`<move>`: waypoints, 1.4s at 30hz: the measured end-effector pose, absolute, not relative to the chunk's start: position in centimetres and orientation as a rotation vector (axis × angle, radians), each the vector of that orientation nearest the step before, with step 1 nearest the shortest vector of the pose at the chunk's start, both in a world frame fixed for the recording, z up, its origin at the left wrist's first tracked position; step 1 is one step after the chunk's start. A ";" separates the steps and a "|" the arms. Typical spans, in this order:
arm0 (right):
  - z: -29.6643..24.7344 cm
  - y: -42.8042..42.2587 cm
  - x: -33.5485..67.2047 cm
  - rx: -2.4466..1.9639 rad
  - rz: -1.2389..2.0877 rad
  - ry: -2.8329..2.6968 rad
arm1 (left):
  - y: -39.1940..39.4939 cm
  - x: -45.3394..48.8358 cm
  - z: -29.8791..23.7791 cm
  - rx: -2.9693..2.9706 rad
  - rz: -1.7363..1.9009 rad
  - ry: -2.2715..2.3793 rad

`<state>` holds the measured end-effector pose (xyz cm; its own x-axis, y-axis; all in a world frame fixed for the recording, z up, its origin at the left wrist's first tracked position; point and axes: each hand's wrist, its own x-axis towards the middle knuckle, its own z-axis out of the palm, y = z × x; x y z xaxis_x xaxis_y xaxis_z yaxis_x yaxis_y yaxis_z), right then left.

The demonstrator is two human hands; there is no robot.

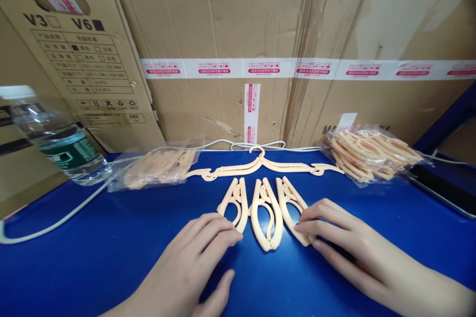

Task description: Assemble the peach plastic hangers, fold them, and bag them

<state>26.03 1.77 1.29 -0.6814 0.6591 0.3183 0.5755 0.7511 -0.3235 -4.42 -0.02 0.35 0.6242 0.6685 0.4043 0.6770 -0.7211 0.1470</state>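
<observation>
Three beige folding hangers lie folded side by side on the blue table. My left hand (197, 257) rests its fingertips on the lower end of the left folded hanger (243, 203); the fingers are stretched out and the thumb stands apart. Between the hands lies the middle folded hanger (255, 215), touched by neither. My right hand (345, 237) has its fingers and thumb closed about the lower end of the right folded hanger (283, 203). Behind the three, an unfolded hanger (238, 168) stretches sideways with its hook pointing away from me.
Bagged hangers lie at left (159, 166) and in a taller pile at right (372, 153). A water bottle (63, 143) leans at far left beside a white cable (74, 210). A dark flat device (442, 190) lies far right. Cardboard boxes (208, 25) wall off the back.
</observation>
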 end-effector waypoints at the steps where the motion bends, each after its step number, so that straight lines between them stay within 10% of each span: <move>1: 1.3 1.8 26.0 -0.942 0.280 -2.529 | 0.0 -4.4 0.4 -2.817 -0.688 -1.163; 42: -3.0 10.0 31.7 -1.189 -0.024 -2.332 | 4.4 -7.1 -0.4 -2.751 -1.124 -1.630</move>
